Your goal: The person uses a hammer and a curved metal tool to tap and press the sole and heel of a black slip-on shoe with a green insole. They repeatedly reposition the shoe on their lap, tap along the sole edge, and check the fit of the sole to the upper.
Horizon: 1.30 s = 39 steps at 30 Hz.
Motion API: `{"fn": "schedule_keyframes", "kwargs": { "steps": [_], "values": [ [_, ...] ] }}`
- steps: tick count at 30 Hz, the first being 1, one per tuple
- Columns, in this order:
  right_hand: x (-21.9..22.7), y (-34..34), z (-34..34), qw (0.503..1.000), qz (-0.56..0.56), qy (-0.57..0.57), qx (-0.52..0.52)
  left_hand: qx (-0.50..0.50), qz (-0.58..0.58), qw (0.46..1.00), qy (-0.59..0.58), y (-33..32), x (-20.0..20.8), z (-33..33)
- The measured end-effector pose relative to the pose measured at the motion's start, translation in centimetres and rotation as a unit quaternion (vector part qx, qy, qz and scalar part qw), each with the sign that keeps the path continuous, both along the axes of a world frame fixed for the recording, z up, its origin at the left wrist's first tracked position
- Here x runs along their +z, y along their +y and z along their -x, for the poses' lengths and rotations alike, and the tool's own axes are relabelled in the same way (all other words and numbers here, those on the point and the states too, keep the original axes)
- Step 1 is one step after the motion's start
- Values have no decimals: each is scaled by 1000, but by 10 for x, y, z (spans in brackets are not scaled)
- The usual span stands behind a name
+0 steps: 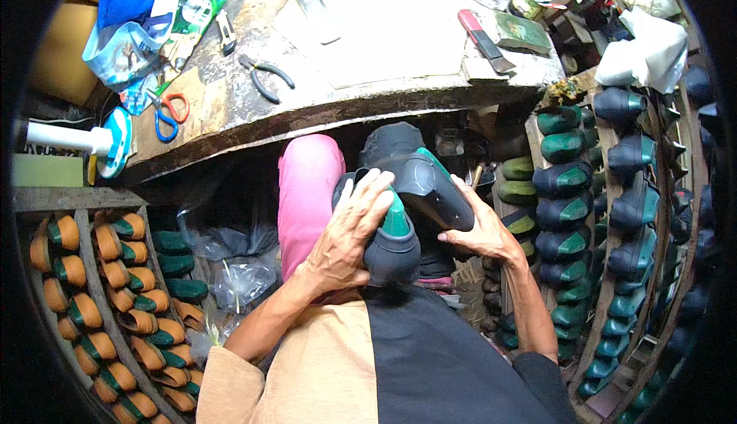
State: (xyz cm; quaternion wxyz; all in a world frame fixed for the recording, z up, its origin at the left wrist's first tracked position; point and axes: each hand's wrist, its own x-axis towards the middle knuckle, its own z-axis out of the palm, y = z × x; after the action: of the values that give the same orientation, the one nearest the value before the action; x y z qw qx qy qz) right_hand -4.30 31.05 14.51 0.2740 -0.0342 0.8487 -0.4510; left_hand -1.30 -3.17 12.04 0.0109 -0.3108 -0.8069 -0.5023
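Observation:
Two black shoe uppers on green shoe lasts rest at my lap. My left hand (pixel 347 232) lies over the nearer black shoe (pixel 391 259), its fingers bent around the side; a green last (pixel 394 216) shows in its opening. My right hand (pixel 485 228) grips the other black shoe (pixel 439 193) at its outer side, thumb below and fingers along the edge. That shoe is tilted, and a strip of green shows along its upper edge. The two shoes lie close together; whether they touch is hidden. Beneath them are a pink-covered leg (pixel 309 186) and a dark-covered knee (pixel 391 138).
On the workbench (pixel 230 109) ahead lie pliers (pixel 265 77), scissors (pixel 169 115), a utility knife (pixel 226 32) and a red-handled knife (pixel 485 40). Racks of tan shoes (pixel 100 343) stand left; racks of black shoes (pixel 560 213) and green lasts stand right.

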Motion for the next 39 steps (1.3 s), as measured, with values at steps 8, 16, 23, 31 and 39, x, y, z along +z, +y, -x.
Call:
{"fn": "schedule_keyframes", "kwargs": {
  "steps": [8,16,23,31,39],
  "values": [
    [-1,11,28,998,62,-6,24,121,-212,961,-126,5,21,47],
    [0,4,48,997,65,-9,30,227,-262,933,-97,-61,107,37],
    [21,-21,61,973,-52,177,136,132,249,959,5,-74,87,52],
    [24,-78,54,898,-228,268,264,178,356,916,-44,-51,26,25],
    [33,-114,31,896,-228,295,239,177,382,899,-125,-31,43,7]
  ]
}}
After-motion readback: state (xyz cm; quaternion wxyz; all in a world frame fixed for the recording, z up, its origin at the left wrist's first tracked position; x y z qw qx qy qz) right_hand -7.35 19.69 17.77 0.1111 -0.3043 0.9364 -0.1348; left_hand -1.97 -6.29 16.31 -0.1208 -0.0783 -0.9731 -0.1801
